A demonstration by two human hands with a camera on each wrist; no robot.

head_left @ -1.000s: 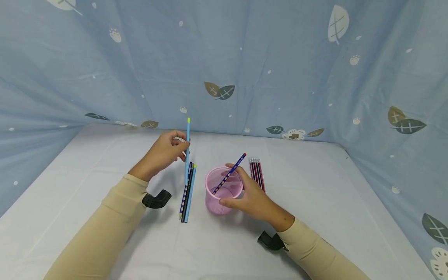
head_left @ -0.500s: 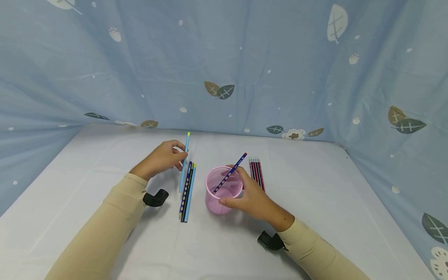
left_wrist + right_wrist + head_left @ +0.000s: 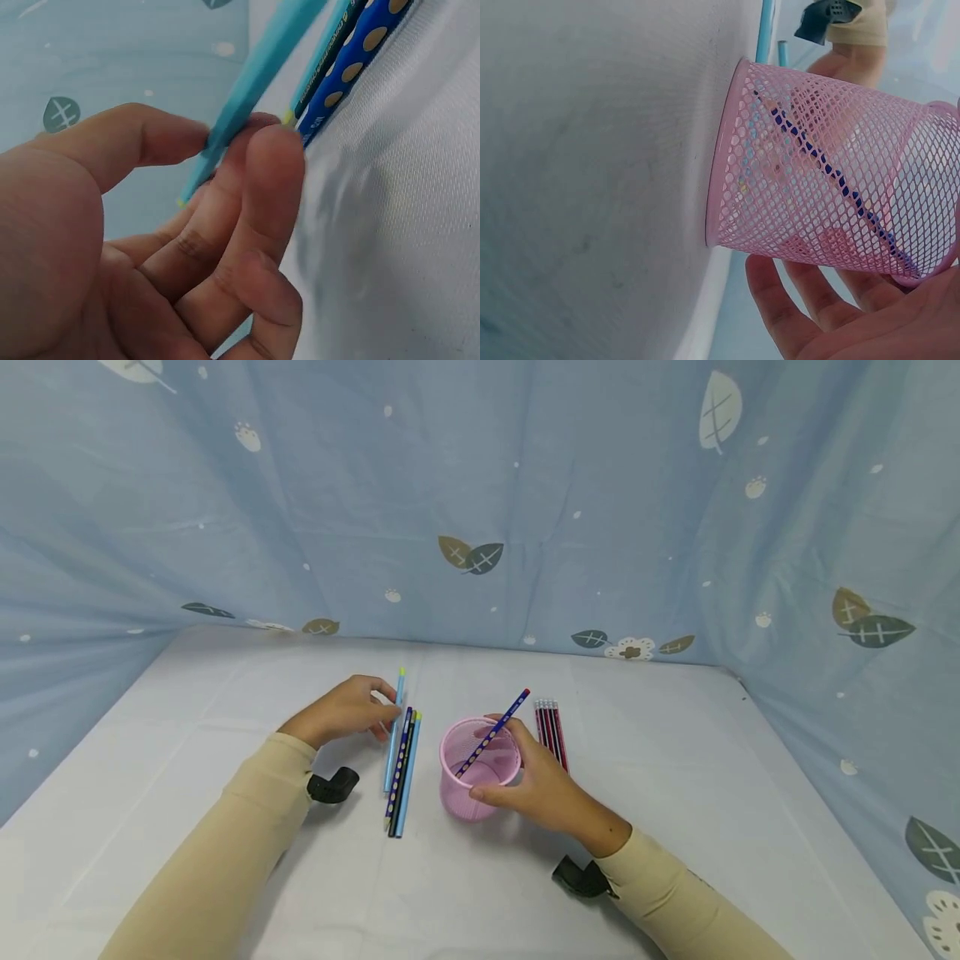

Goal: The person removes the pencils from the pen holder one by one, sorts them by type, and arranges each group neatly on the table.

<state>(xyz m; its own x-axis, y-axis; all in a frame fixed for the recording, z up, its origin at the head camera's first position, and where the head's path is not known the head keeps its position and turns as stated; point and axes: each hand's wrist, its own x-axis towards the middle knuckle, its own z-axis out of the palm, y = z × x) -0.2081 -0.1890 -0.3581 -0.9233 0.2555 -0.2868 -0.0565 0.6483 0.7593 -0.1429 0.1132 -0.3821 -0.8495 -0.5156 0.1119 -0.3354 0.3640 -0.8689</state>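
My left hand (image 3: 347, 708) pinches a light blue pencil (image 3: 259, 71) with a yellow-green end between thumb and fingers. It is held tilted, just left of a row of pencils; whether it touches the table cannot be told. That row has a blue dotted pencil (image 3: 397, 772), a black pencil (image 3: 406, 781) and another light blue pencil (image 3: 410, 777). My right hand (image 3: 543, 785) grips the pink mesh pencil cup (image 3: 465, 806) by its rim and side. Inside the cup leans one blue dotted pencil (image 3: 492, 732) with a red end, seen through the mesh in the right wrist view.
Several red-and-black striped pencils (image 3: 551, 731) lie side by side behind the right hand, partly covered by it. A white cloth (image 3: 675, 777) covers the table. A blue patterned curtain (image 3: 570, 510) hangs along the back and sides.
The left hand has lowered the light blue pencil and brought it nearer, from above the row's far end to its left side. Right hand and cup stay put.
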